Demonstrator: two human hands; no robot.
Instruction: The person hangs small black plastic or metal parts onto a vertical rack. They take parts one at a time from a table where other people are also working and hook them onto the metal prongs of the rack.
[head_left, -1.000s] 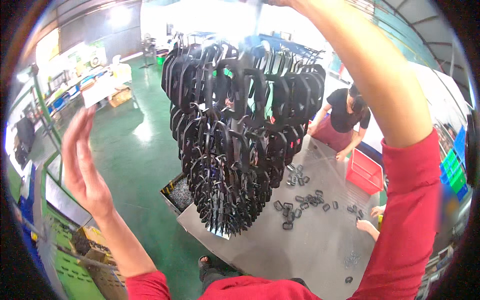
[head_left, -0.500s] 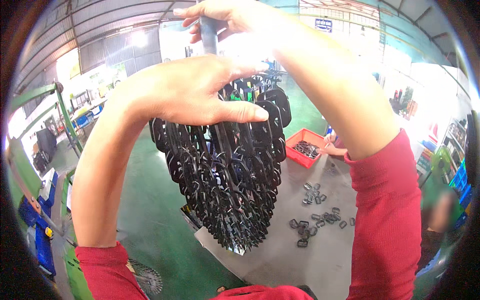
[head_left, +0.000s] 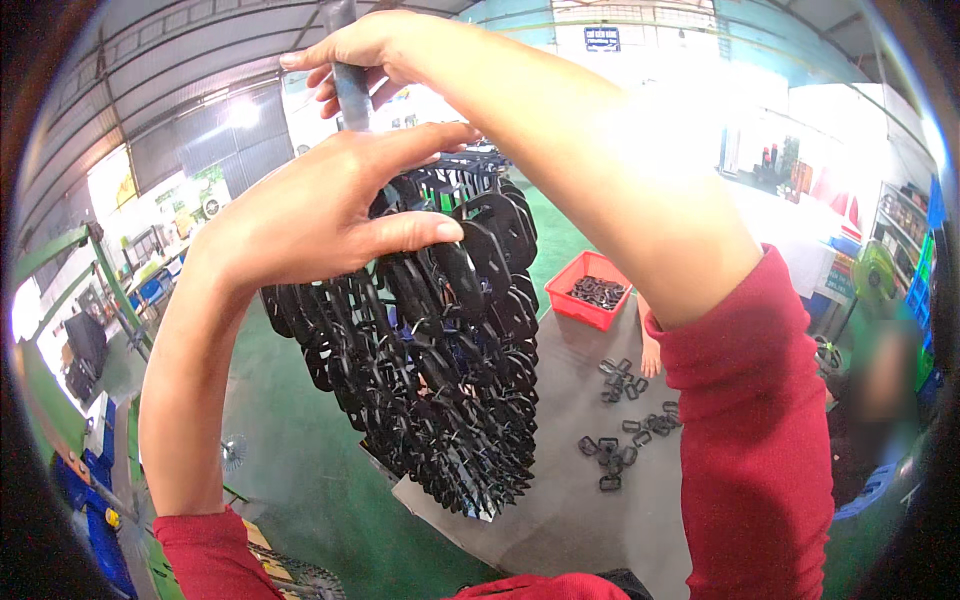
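Observation:
A big hanging cluster of black plastic parts [head_left: 440, 390] on a rack dangles in front of me from a grey metal rod [head_left: 350, 90]. High at the top, my right hand [head_left: 365, 50] is closed around that rod. My left hand [head_left: 320, 210] rests on the upper left of the cluster, fingers bent over some of the black parts; I cannot tell if it grips one. Both forearms wear red sleeves.
Below is a grey table [head_left: 580, 520] with several loose black buckles [head_left: 625, 440] and a red bin [head_left: 592, 290] of the same parts. Another person's hand [head_left: 652, 352] lies on the table; a person sits at the right [head_left: 880, 390]. The floor [head_left: 290, 470] is green.
My left hand rose from open at the left side and came onto the cluster. The view swung, and the cluster now hangs closer and more centred.

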